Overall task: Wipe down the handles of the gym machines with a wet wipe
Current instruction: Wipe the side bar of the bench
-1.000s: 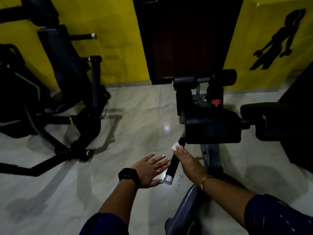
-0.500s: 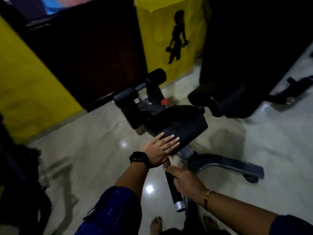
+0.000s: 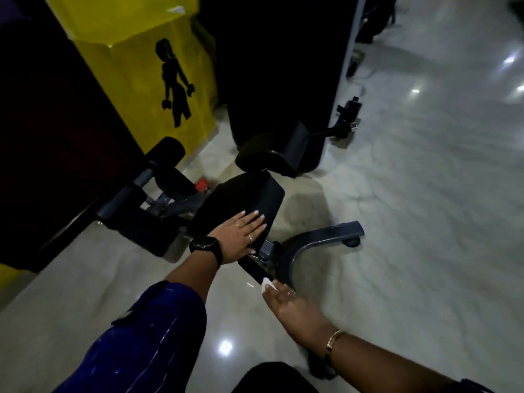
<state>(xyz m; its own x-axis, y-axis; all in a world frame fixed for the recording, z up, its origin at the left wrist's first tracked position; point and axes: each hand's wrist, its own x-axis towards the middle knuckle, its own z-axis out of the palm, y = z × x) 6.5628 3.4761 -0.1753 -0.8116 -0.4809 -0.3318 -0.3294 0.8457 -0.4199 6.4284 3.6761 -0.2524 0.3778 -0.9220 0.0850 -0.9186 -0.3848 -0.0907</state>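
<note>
Head cam: left hand (image 3: 239, 236) flat on seat pad (image 3: 246, 194); right hand (image 3: 295, 307) pinching wet wipe (image 3: 266, 283) against handle (image 3: 252, 268), pad's 6 o'clock.

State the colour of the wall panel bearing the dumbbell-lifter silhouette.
Bright yellow wall panel, best seen in the head view.

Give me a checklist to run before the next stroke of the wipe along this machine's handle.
1. Wet wipe in the right hand: ok, white shows at its fingertips.
2. Wipe against the handle: ok, it lies on the black bar.
3. Left hand steadying the seat pad: ok, flat on the pad, fingers straight.
4. Firm grip round the handle: cannot tell, the right hand is blurred.
5. Near end of the handle wiped: cannot tell, it is hidden under the right hand.
</note>
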